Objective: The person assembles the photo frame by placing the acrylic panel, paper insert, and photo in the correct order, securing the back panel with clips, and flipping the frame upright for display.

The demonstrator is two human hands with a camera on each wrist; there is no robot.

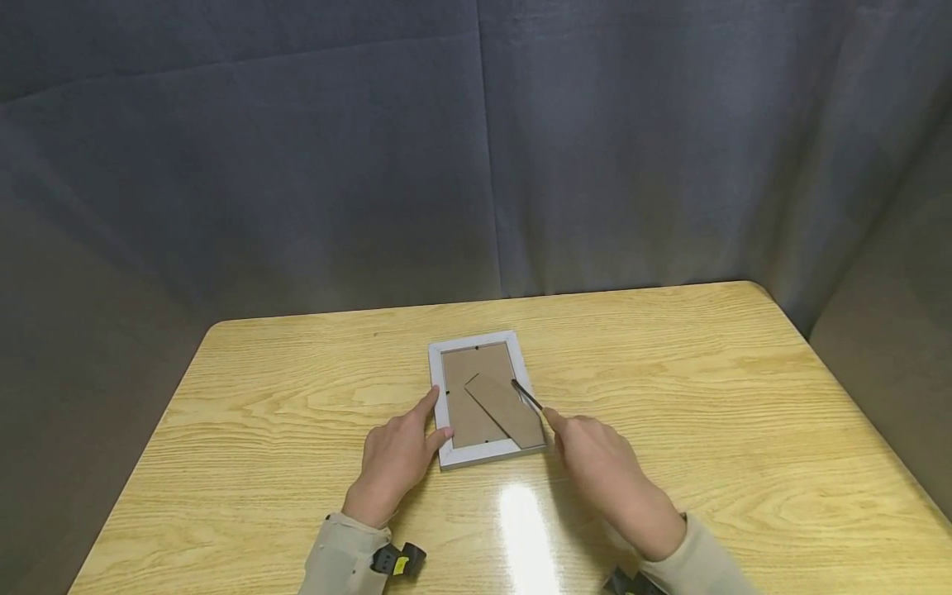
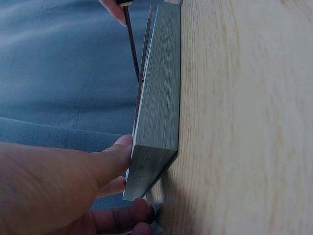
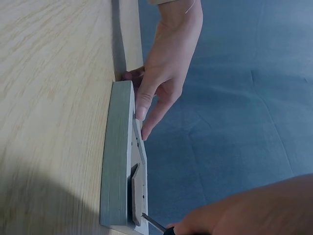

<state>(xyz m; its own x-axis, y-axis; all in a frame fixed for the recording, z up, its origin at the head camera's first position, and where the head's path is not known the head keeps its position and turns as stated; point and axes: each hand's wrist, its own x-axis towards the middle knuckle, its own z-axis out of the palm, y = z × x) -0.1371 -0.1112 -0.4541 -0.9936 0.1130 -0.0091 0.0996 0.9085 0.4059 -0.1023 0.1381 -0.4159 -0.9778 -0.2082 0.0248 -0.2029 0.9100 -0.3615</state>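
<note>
A picture frame (image 1: 476,454) with a pale rim lies on the wooden table, its brown backing board (image 1: 458,413) facing up. A slanted stand leg (image 1: 507,409) lies across the board. Small dark tabs sit along the inner rim. My left hand (image 1: 397,454) holds the frame at its near left corner, thumb (image 2: 115,154) on the rim and other fingers curled beside the edge. In my right hand (image 1: 598,459) is a screwdriver (image 1: 530,397) with a thin dark shaft. Its tip meets the tab at the inner right rim; most of the handle is hidden in the fist.
The wooden table (image 1: 283,413) spreads out around the frame, with a bright light reflection near its front. A dark grey curtain (image 1: 357,182) hangs behind and at both sides. A black wrist camera (image 1: 399,560) is strapped at the left sleeve.
</note>
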